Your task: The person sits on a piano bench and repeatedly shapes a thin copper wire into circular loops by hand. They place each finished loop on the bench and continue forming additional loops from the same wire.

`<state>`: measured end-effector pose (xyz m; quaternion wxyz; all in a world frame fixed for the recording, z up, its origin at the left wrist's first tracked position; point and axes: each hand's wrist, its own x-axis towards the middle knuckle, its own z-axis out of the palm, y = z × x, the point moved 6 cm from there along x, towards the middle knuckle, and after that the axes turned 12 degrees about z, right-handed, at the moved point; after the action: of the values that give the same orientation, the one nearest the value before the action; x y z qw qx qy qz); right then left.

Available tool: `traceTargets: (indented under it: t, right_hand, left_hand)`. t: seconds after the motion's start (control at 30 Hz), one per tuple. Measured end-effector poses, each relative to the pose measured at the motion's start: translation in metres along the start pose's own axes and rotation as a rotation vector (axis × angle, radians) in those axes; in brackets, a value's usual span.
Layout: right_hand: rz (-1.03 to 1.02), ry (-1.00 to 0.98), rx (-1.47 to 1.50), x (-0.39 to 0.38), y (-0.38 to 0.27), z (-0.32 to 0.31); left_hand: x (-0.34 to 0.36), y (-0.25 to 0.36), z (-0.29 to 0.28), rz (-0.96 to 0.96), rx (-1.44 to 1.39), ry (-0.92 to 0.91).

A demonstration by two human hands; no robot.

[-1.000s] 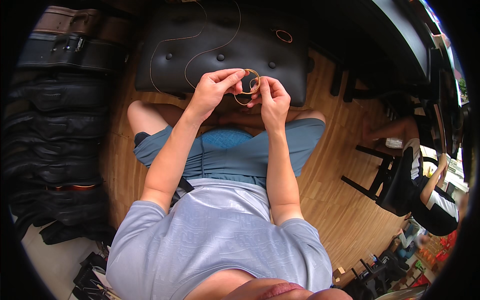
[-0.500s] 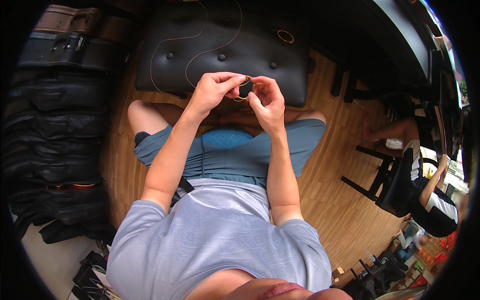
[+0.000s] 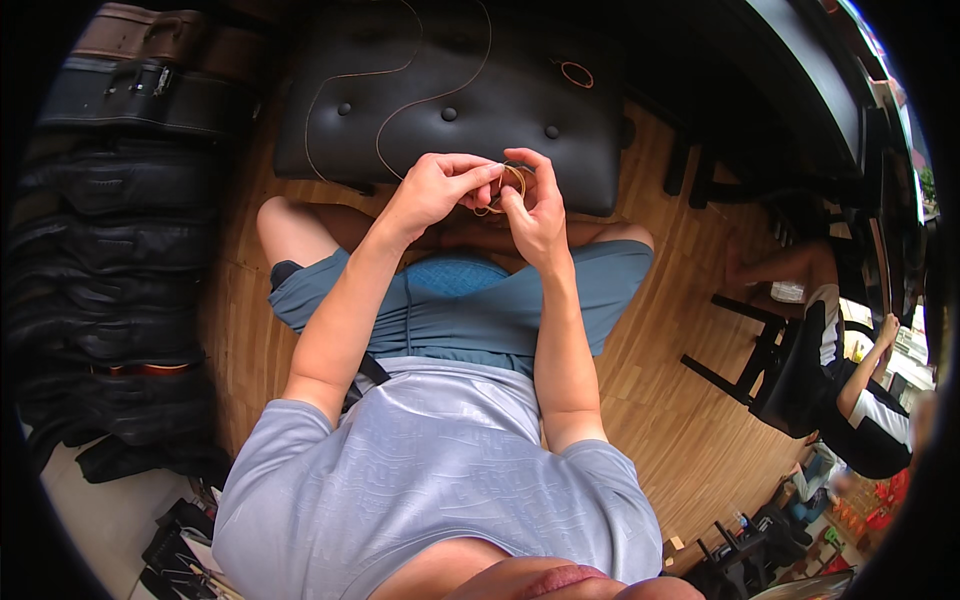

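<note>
Just in front of the padded black bench (image 3: 490, 150), both my hands are raised around a coiled gold-coloured string (image 3: 523, 183), which looks like a guitar string. My left hand (image 3: 432, 195) pinches part of the coil between thumb and fingertips. My right hand (image 3: 541, 215) holds the loops from the other side, its thumb pressed on them and its index finger curved above. Two long thin strings (image 3: 345, 76) lie in loose curves over the bench's left half. A small copper-coloured coil (image 3: 592, 75) rests near its far right.
Black instrument cases (image 3: 120, 245) are stacked along the left. My crossed legs (image 3: 590, 270) are on the wooden floor (image 3: 650, 400) below the bench. On the right, another person (image 3: 865, 430) sits on a black stool (image 3: 740, 350) beside large black furniture (image 3: 800, 110).
The coil has turned and its loops are drawn closer together. My hands have shifted slightly, with the right index finger raised and the left hand nearer the right.
</note>
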<state>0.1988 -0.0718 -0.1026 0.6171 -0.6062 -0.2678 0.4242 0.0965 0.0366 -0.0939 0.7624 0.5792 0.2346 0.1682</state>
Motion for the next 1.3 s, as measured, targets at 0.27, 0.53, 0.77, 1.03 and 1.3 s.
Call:
traceTargets:
  t: [0.27, 0.53, 0.77, 1.03, 1.3]
  right_hand:
    - [0.016, 0.066, -0.026, 0.003, 0.009, -0.007]
    - [-0.184, 0.169, 0.031, -0.001, -0.011, -0.001]
    - [-0.181, 0.333, -0.022, -0.001, -0.008, -0.008]
    - [0.079, 0.303, 0.572, 0.004, 0.008, -0.042]
    - [0.135, 0.306, 0.561, 0.009, 0.007, -0.044]
  left_hand:
    - [0.001, -0.004, 0.007, -0.007, -0.104, -0.063]
    - [0.004, 0.001, 0.004, 0.018, -0.062, 0.024]
    - [0.007, 0.001, -0.005, 0.066, 0.249, 0.111]
    - [0.005, 0.006, -0.024, 0.144, 0.313, 0.215]
    - [0.005, 0.009, -0.015, 0.163, 0.200, 0.096]
